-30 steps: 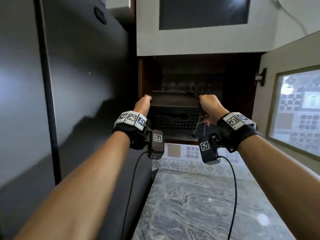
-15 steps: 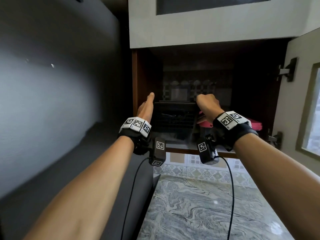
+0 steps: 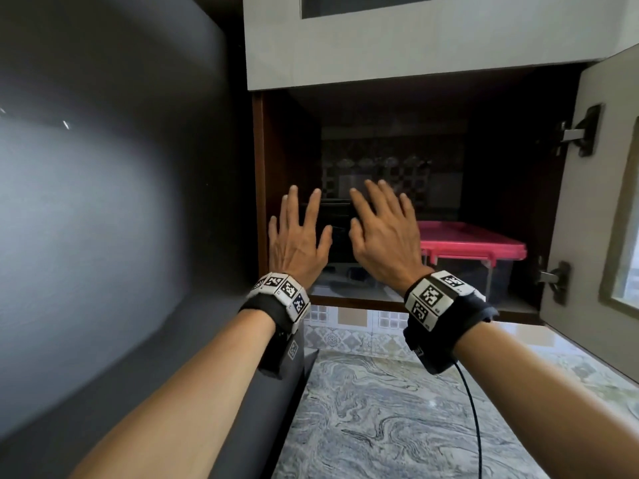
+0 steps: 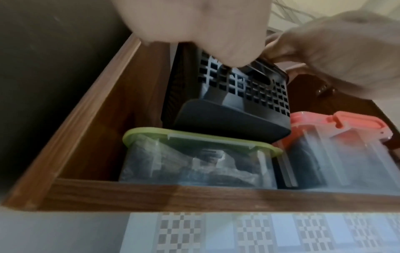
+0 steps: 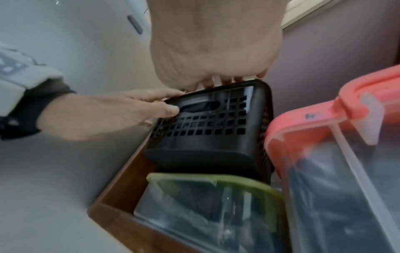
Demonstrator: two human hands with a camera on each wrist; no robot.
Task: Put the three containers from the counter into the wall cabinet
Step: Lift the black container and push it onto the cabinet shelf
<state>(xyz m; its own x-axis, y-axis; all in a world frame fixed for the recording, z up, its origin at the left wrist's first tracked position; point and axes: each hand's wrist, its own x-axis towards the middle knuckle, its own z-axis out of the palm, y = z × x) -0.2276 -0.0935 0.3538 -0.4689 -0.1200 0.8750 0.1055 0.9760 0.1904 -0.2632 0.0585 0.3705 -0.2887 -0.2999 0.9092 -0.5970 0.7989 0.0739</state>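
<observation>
Both hands spread flat against the black basket

Left hand and right hand, fingers straight, press the black lattice basket atop the green-lidded container, probably seating it deeper; beside the right hand, the pink-lidded container fills the wall cabinet.

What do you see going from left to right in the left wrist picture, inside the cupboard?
Wooden side wall → green-lidded container → pink-lidded container. The black basket sits on the green one, so it has no place of its own.
</observation>
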